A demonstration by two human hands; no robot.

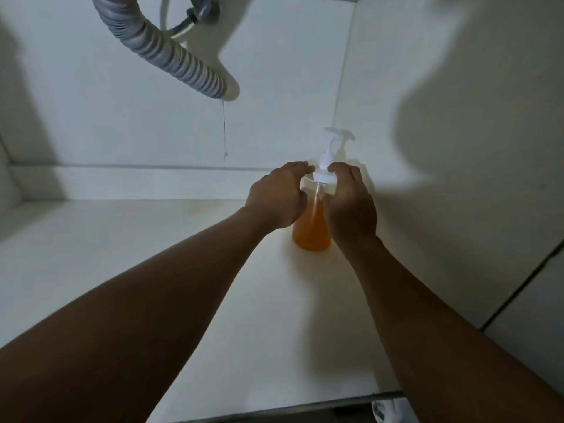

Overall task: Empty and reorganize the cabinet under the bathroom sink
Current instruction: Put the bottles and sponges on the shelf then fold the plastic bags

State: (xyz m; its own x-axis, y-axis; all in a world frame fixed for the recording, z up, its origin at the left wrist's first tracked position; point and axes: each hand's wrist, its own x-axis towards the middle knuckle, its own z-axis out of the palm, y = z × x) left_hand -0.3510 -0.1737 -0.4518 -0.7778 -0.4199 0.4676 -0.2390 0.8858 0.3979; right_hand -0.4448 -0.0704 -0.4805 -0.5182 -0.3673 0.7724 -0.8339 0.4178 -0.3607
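Head view, setting: the inside of the under-sink cabinet, white walls, with the cabinet floor (122, 270) bare apart from one bottle.
Pump bottle (312, 227): upright on the cabinet floor toward the back right, near the right wall; clear body holding orange liquid in its lower part, white pump head (328, 148) on top.
Left hand (279, 196): curved round the left side of the bottle at shoulder height, fingertips reaching toward the white collar beneath the pump.
Right hand (351, 203): cupped against the bottle's right side, fingers bent at the collar.
Hand state: both are spread and curled about the bottle, neither clenched; whether they press the plastic or stand just off it cannot be told in the dim light, though contact seems likely.
Drain hose (171, 56): grey corrugated pipe running down from the upper left to the back wall, with a thin strand (224, 129) hanging from its lower end; well apart from the hands.
Step in hand: judged as either setting this bottle in its place or taking it up; with nothing else on the floor, the emptying looks largely done.
Next move calls for: a firm two-sided hold below the collar, keeping the bottle upright so that the pump is not pressed, and a path that stays clear of the hose and the right wall.
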